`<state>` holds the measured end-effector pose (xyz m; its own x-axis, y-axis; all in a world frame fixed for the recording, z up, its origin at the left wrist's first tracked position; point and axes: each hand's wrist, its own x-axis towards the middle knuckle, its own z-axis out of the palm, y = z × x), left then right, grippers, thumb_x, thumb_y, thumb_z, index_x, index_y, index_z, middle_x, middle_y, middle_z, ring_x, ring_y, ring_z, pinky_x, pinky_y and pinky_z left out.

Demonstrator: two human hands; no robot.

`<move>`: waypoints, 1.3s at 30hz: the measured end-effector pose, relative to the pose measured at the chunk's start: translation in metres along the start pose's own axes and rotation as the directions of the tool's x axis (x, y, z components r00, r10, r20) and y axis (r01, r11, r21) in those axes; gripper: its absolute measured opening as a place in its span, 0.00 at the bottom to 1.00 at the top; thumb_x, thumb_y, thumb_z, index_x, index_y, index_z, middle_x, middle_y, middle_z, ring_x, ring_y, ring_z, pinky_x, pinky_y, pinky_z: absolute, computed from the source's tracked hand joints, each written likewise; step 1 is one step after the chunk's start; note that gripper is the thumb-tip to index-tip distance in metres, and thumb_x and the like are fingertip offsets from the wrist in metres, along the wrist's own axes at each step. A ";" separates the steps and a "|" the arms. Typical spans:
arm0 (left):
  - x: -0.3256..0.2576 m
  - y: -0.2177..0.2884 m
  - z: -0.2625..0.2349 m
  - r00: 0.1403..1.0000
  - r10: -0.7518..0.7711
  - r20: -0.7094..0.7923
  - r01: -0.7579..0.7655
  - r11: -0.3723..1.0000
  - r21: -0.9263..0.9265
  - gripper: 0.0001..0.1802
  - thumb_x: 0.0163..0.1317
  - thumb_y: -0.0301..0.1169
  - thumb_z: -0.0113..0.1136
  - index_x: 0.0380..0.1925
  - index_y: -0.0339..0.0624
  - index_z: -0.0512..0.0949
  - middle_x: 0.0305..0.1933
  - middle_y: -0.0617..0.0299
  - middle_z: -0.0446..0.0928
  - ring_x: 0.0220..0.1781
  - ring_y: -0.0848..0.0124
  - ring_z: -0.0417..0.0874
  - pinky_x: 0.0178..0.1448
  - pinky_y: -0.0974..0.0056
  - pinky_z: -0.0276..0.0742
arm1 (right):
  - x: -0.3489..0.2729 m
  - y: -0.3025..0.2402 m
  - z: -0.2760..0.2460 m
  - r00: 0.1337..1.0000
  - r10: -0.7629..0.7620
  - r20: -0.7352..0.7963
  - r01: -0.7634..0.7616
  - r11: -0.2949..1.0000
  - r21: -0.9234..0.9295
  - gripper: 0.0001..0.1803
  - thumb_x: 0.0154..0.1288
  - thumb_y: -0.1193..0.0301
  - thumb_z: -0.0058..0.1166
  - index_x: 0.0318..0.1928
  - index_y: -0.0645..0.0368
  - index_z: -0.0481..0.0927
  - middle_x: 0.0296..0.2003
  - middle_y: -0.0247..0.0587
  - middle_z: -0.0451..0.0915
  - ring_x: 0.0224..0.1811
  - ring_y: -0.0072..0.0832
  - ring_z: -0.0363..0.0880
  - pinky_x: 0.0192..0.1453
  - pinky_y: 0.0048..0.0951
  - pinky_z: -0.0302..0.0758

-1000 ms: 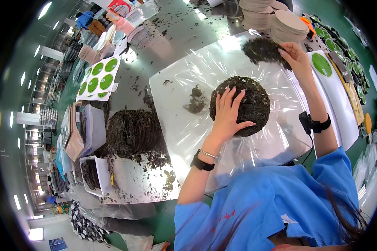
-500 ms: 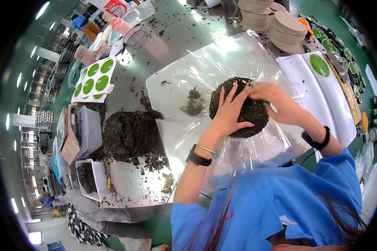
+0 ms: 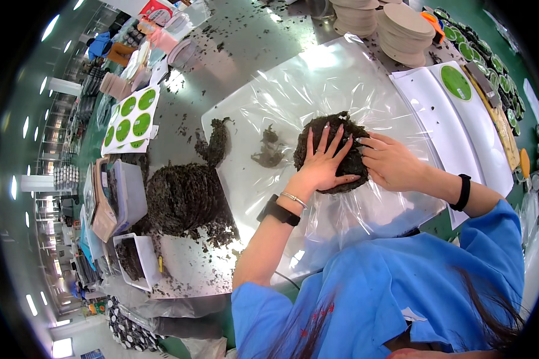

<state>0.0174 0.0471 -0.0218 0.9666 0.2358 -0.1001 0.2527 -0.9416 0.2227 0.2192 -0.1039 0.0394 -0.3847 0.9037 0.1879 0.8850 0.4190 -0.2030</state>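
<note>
A dark, flaky round cake of what looks like dried seaweed [image 3: 305,139] lies on a sheet of clear plastic film [image 3: 263,197]. My left hand [image 3: 323,167] rests flat across the cake with its fingers spread. At the cake's right edge is my right hand [image 3: 392,161], fingers bent and closed on the rim; its thumb is mostly hidden. Left of the cake, a small loose tuft of seaweed [image 3: 269,149] sits on the film. Farther left stands a thick stack of similar dark seaweed rounds [image 3: 182,197], with a loose piece of seaweed [image 3: 217,142] beyond it.
Crumbs litter the table [image 3: 239,48]. Sheets of green round labels [image 3: 129,122] and a white box of dark scraps [image 3: 150,263] are on the left. Stacked round cards [image 3: 401,36] stand at the far right, near white paper [image 3: 425,107] and a green label [image 3: 456,82].
My right hand has shifted toward me along the cake's right edge, its fingers now straighter. My left hand stays spread on the cake. The view has turned slightly.
</note>
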 end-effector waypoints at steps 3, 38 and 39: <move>0.002 0.002 0.005 0.998 -0.046 0.042 0.045 0.999 0.017 0.59 0.61 0.74 0.53 0.83 0.54 0.50 0.88 0.51 0.34 0.88 0.44 0.29 0.82 0.30 0.17 | 0.002 -0.002 0.006 0.999 0.002 0.050 -0.001 1.000 -0.017 0.11 0.64 0.67 0.54 0.36 0.63 0.82 0.43 0.44 0.80 0.65 0.44 0.73 0.82 0.51 0.59; -0.092 0.011 -0.093 0.718 -0.510 -0.473 0.167 0.786 -0.595 0.20 0.70 0.24 0.57 0.62 0.42 0.79 0.69 0.51 0.77 0.71 0.55 0.77 0.69 0.56 0.75 | -0.087 -0.096 0.030 0.912 0.396 -0.104 -0.358 0.895 0.267 0.48 0.61 0.68 0.65 0.78 0.62 0.56 0.82 0.54 0.41 0.83 0.58 0.45 0.85 0.57 0.42; -0.090 0.032 -0.094 0.786 -0.440 -0.434 0.127 0.801 -0.585 0.20 0.70 0.24 0.58 0.61 0.42 0.79 0.67 0.51 0.78 0.69 0.55 0.78 0.70 0.57 0.75 | -0.075 -0.093 0.031 0.921 0.365 -0.135 -0.330 0.916 0.227 0.48 0.60 0.68 0.65 0.78 0.63 0.57 0.82 0.55 0.43 0.83 0.58 0.45 0.85 0.58 0.42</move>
<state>-0.0576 0.0186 0.0850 0.6667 0.7044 0.2436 0.3493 -0.5841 0.7327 0.1572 -0.2077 0.0145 0.0039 0.9735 0.2286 0.8785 0.1059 -0.4658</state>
